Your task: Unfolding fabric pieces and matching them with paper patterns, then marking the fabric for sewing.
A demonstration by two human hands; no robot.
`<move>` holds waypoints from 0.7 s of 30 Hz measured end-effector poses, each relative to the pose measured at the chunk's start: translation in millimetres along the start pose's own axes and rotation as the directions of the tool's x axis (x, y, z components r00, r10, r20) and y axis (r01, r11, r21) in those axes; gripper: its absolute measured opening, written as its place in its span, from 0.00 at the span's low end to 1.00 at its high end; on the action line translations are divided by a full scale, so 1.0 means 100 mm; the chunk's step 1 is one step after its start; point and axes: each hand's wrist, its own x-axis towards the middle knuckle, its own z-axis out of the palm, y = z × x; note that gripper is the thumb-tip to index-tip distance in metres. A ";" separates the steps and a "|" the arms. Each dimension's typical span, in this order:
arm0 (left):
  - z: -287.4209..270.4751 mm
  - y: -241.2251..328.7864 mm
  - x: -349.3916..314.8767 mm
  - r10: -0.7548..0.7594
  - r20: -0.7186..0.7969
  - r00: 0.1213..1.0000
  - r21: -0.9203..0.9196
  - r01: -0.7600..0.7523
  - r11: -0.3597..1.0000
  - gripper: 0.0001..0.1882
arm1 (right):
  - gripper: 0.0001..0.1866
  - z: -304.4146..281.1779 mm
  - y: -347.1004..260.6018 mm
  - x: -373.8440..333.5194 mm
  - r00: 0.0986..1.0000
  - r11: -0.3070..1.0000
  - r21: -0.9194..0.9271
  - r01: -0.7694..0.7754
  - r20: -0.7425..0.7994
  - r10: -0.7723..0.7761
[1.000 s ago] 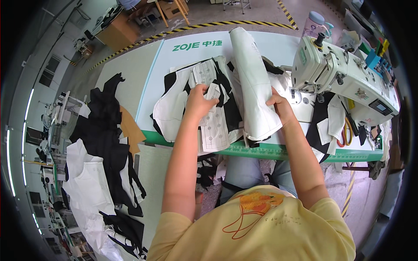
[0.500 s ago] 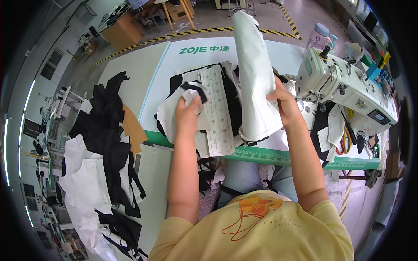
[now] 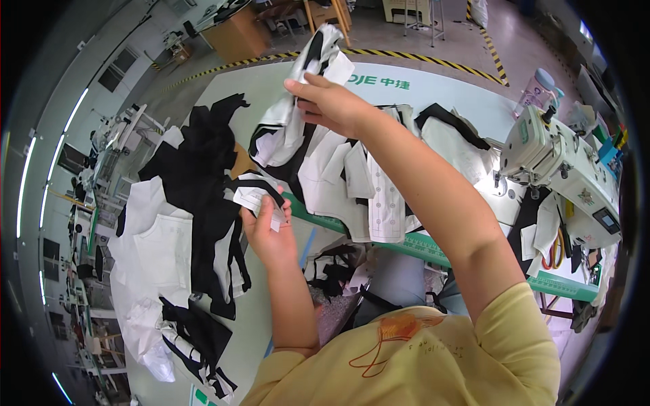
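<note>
My right hand [image 3: 332, 105] reaches across to the left, closed on a black-and-white fabric piece [image 3: 284, 128] held up above the table. Its upper end is folded and its lower part droops. Below it, my left hand [image 3: 269, 233] grips a small folded fabric piece [image 3: 252, 193], white with a black strip along its edge. White fabric panels [image 3: 328, 176] backed with black lie on the table, beside a long white strip with a row of printed marks [image 3: 386, 196]. Further right, a white panel with a black edge [image 3: 450, 145] lies near the sewing machine.
A white sewing machine [image 3: 542, 145] stands at the right, with scissors [image 3: 555, 250] nearby. Black cloth [image 3: 186, 159] and white panels [image 3: 162, 254] are heaped along the left. At the back right stands a bottle [image 3: 538, 91]. The table has a green front edge [image 3: 423, 247].
My right hand has swung from the right across to the far left, and the large white panel now lies flat. The left hand has moved down and left with its small piece. The view has shifted.
</note>
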 end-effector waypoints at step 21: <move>0.62 -0.81 -0.78 -0.468 0.583 0.664 0.637 -0.016 0.770 0.12 | 0.11 -1.78 0.68 -3.44 0.354 0.990 0.003 0.139 -0.934 -0.047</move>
